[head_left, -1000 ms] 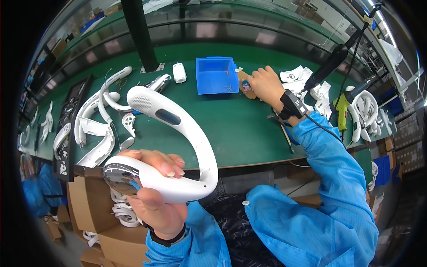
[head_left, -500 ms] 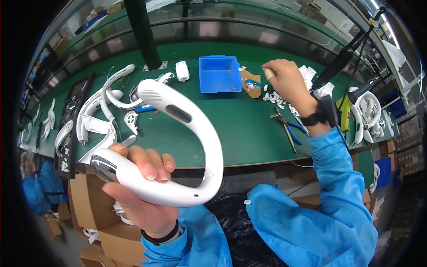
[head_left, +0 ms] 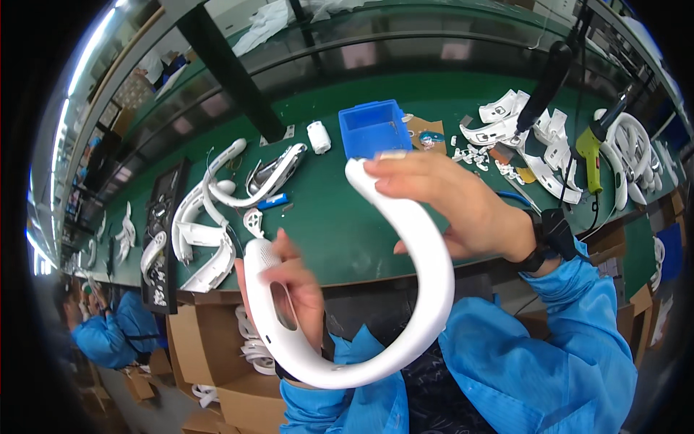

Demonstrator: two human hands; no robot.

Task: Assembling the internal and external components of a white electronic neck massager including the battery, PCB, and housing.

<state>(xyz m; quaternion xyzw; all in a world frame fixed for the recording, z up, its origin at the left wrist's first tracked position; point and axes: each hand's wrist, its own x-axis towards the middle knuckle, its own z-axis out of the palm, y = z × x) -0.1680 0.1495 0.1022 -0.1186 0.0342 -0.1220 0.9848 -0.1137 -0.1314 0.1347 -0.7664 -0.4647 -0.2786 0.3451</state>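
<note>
A white U-shaped neck fan (head_left: 434,289) is held up in front of me, its open side facing away over the bench edge. My left hand (head_left: 302,300) grips its left arm near the slotted end; the fingers there are somewhat blurred. Around the right arm's tip are the fingers of my right hand (head_left: 452,199), with the thumb lower down on the inner side. A dark oval panel (head_left: 283,305) shows on the fan's left arm. Beyond the fan lies a small white ribbed part (head_left: 253,222), beside a blue cylindrical piece (head_left: 272,202).
A blue bin (head_left: 372,129) stands at the back of the green bench (head_left: 329,239). White curved shells (head_left: 205,210) and a black tray (head_left: 165,217) lie left. Small white parts (head_left: 473,155), a green-yellow power tool (head_left: 591,159) and stacked fans (head_left: 636,148) are right. Cardboard boxes (head_left: 249,405) sit below.
The neck fan has turned, so its opening now faces away instead of left. My right hand has come from the small parts to its right tip. My head view has shifted.
</note>
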